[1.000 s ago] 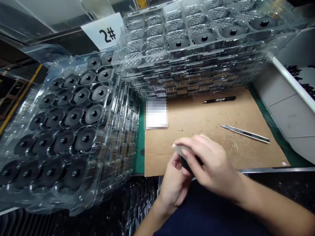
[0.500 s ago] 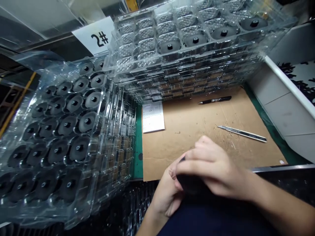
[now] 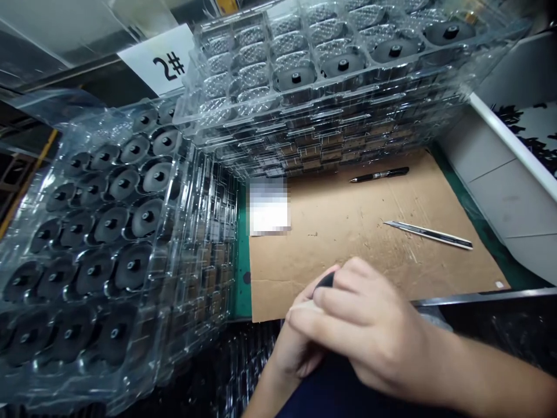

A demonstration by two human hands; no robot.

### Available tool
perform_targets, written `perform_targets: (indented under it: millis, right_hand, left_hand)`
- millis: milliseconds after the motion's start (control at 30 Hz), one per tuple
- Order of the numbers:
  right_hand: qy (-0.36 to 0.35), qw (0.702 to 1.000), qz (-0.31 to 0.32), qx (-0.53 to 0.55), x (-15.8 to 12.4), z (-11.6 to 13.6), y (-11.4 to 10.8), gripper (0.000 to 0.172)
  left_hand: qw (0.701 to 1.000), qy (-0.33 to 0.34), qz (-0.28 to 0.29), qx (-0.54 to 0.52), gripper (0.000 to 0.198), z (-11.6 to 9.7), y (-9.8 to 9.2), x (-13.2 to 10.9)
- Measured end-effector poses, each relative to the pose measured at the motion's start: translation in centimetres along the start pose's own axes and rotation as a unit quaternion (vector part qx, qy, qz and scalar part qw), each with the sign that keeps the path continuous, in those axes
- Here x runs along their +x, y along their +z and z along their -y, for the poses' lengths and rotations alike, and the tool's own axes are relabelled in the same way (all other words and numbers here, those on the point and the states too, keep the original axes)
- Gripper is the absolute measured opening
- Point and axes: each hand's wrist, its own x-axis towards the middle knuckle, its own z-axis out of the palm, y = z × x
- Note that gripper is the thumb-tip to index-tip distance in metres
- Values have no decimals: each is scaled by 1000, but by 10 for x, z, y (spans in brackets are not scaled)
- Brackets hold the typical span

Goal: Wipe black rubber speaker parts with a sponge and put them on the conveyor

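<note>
On the green-matted table (image 3: 242, 278) lies a cardboard sheet (image 3: 348, 244). Stacked clear plastic trays (image 3: 209, 232) of black knobbed discs (image 3: 133, 266) stand left of the sheet, with a second tray stack (image 3: 331, 136) beyond it. On the sheet are a blurred paper slip (image 3: 268, 212), a black pen (image 3: 379, 174) and a utility knife (image 3: 429, 235). At its near edge, the right hand (image 3: 369, 328) and left hand (image 3: 296, 348) clamp together around a black part (image 3: 326, 281), mostly hidden.
</note>
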Motion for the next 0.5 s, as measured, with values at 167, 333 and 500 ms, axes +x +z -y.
perform_targets:
  millis: [167,333,500]
  right_hand:
    - [258,963,-51,51,-19,-51,7,24]
    - [308,949,-25,60,-75,-73,53,24]
    - [326,940,-75,67,-87,-62,61,22]
  left_hand:
    - [995,-8,76,-66,70,-4,-2,-3]
    - [989,-6,89,-114,66,-6,-6,-2]
    - [989,-14,79,-124,67,-7,-4,2]
